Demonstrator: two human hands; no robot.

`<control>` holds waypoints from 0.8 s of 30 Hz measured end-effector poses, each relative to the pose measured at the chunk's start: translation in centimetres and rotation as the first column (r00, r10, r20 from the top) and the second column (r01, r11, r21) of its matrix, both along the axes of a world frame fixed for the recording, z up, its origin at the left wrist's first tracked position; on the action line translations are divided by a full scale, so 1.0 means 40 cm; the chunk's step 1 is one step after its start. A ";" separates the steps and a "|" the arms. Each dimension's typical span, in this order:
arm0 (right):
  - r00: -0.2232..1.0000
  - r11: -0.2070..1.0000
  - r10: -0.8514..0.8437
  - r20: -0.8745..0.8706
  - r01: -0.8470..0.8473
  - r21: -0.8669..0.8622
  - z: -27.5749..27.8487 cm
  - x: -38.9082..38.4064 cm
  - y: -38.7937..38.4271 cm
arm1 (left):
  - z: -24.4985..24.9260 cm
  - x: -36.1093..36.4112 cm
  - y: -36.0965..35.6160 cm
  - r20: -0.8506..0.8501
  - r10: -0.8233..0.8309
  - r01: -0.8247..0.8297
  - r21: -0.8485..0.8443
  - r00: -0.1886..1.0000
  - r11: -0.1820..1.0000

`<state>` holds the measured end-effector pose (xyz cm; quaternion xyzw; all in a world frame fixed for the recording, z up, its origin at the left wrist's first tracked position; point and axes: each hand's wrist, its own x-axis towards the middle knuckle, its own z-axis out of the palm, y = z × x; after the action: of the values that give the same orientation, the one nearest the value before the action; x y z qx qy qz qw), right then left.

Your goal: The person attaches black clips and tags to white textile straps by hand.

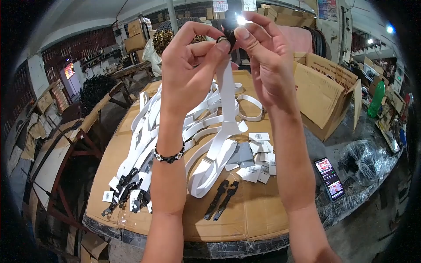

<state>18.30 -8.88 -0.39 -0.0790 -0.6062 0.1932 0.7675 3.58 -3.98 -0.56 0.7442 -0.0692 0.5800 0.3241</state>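
Note:
My left hand (188,72) is raised and pinches a black strap tab (230,31) with a small metal ring at its lower end. The fingers of my right hand (269,59) are closed on the same tab from the other side. A white elastic strap (226,87) hangs from it down to the cardboard, where the rest lies looped; it looks like a pair of suspenders. Two loose black tabs (222,199) lie below it. White paper tags (251,174) and a grey packet (242,154) are beside the loops. Glare hides part of the tab's top.
A pile of white straps (147,131) with black tabs (129,188) and tags covers the left of the cardboard sheet (258,215). At right are an open carton (320,94), a lit phone (330,179), crumpled clear plastic (364,162) and a green bottle (376,98).

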 end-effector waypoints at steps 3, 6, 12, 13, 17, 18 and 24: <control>1.000 1.000 -0.023 -0.013 0.023 0.001 0.000 0.004 0.005 | -0.002 0.017 -0.011 0.076 0.033 -0.032 -0.014 0.997 0.999; 1.000 0.999 -0.021 -0.022 0.022 0.031 0.000 0.010 0.009 | -0.005 0.031 -0.022 0.113 0.176 -0.186 0.080 0.978 0.979; 0.996 0.992 0.094 0.000 -0.094 0.081 0.005 0.020 0.004 | -0.003 0.039 -0.027 0.171 0.294 -0.324 0.186 0.940 0.927; 0.993 0.989 0.117 0.006 -0.117 0.086 0.003 0.020 0.003 | -0.001 0.038 -0.032 0.158 0.264 -0.288 0.149 0.951 0.946; 0.989 0.988 0.149 0.012 -0.149 0.040 0.004 0.017 -0.002 | 0.004 0.033 -0.055 0.135 0.219 -0.230 0.072 0.966 0.971; 0.992 0.992 0.126 0.012 -0.126 0.011 0.010 0.012 -0.010 | 0.005 0.031 -0.056 0.135 0.228 -0.239 0.073 0.964 0.968; 0.955 0.998 0.006 0.295 0.014 -0.067 0.012 0.053 -0.029 | 0.008 0.006 -0.056 0.082 0.428 -0.435 0.234 0.900 0.870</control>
<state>20.44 -10.05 0.08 -0.1345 -0.7068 0.1983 0.6656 3.80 -6.24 -0.25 0.7671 0.0228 0.6347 0.0907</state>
